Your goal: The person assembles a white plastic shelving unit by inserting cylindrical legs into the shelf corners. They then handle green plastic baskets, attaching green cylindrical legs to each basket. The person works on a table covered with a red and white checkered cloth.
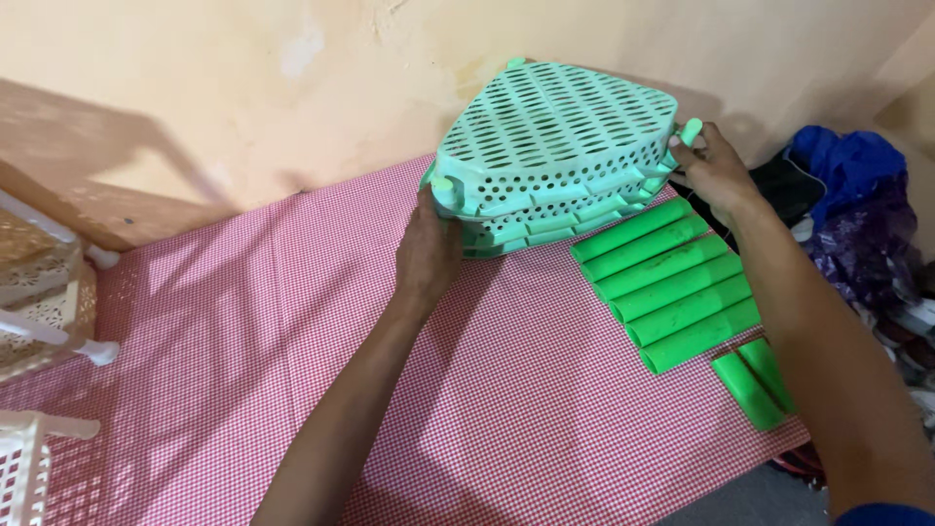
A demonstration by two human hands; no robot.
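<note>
A stack of mint-green perforated plastic shelf trays (555,146) rests tilted on a red-and-white checked cloth (253,331) near the wall. My left hand (427,248) grips the stack's near left corner. Around the far right corner, by a round peg socket, my right hand (714,170) holds on. Just right of the stack, several bright green plastic tubes (672,282) lie side by side on the cloth, with two shorter green tubes (755,380) nearer the cloth's edge.
A cream plastic rack with white tubes (44,302) stands at the left edge. Blue and purple clothes (857,195) are piled at the right. A yellowish wall (243,88) rises behind the cloth. Grey floor (750,502) shows at the bottom right.
</note>
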